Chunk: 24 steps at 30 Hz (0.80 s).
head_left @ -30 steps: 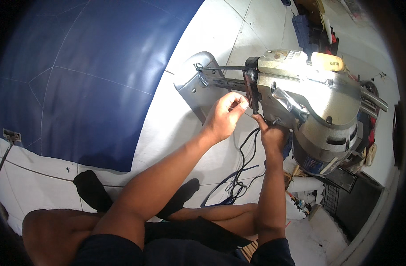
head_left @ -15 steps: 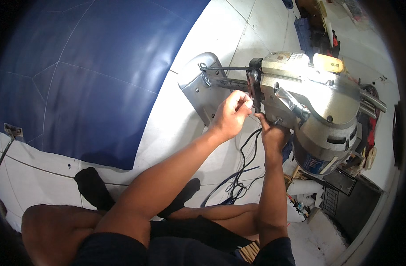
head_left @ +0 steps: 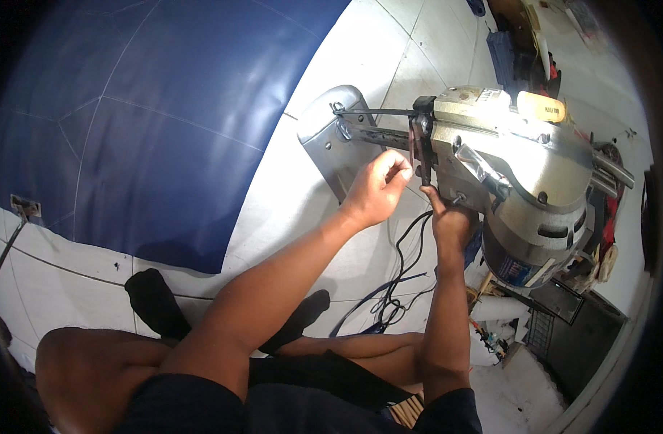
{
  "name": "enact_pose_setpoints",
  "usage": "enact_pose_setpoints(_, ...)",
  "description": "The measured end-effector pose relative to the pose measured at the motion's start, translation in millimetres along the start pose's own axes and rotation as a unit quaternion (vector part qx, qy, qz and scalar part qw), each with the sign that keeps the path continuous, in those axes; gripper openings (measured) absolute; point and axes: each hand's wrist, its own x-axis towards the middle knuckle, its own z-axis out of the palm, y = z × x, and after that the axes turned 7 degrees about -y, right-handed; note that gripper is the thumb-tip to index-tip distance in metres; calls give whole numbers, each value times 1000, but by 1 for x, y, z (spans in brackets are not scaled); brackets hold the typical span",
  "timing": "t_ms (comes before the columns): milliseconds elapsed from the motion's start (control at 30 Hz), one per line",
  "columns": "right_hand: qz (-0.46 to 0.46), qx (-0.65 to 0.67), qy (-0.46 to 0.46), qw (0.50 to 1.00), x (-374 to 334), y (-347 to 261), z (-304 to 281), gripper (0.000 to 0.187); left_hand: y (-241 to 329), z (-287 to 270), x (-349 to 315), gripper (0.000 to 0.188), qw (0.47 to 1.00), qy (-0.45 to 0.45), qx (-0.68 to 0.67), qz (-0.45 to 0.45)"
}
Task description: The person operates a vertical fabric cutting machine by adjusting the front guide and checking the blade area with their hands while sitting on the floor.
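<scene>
A metal cloth cutting machine lies tilted on the right, its upright and blade reaching left to a grey base plate. A dark bracket crosses the front of its body. Just left of that bracket's lower part is my left hand, its fingers curled into a pinch; whatever they may hold is too small to make out. My right hand grips the machine from below. Its thumb points up at the bracket's lower end, while its other fingers are hidden under the body.
Blue sheeting covers the floor on the left. Black cables lie loosely below the machine, near my socked foot. A yellow-orange piece sits on top of the machine. Assorted clutter stands at the right.
My left hand has drawn slightly away from the bracket, leaving a small gap. My right hand stays at the machine. The whole view has shifted a little.
</scene>
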Motion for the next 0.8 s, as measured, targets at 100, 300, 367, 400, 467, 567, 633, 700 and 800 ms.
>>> enact_pose_setpoints(100,24,-4,-21,999,0,0,-1,57,4,-5,-7,5,998,-36,31,-44)
enact_pose_setpoints(300,55,-28,-26,998,-1,2,1,60,4,-11,-12,9,999,-10,33,21)
enact_pose_setpoints(367,46,-54,-16,997,-3,18,5,64,14,-7,-10,9,998,-15,40,37)
enact_pose_setpoints(400,49,-33,-19,998,-1,10,4,63,18,-9,-9,9,998,-13,48,45)
enact_pose_setpoints(467,55,9,-23,998,1,-7,1,61,25,-10,-6,9,998,-6,61,35)
enact_pose_setpoints(567,38,-50,11,998,-2,8,4,64,23,-6,-2,9,998,-24,64,-3)
enact_pose_setpoints(633,15,-57,11,998,-2,8,6,66,23,-8,-2,9,997,-25,70,-5)
enact_pose_setpoints(700,23,-48,0,999,-2,5,6,68,24,-10,-1,8,996,-16,78,30)
enact_pose_setpoints(800,55,-45,-12,997,-1,-3,3,68,25,-9,-8,8,997,-22,56,38)
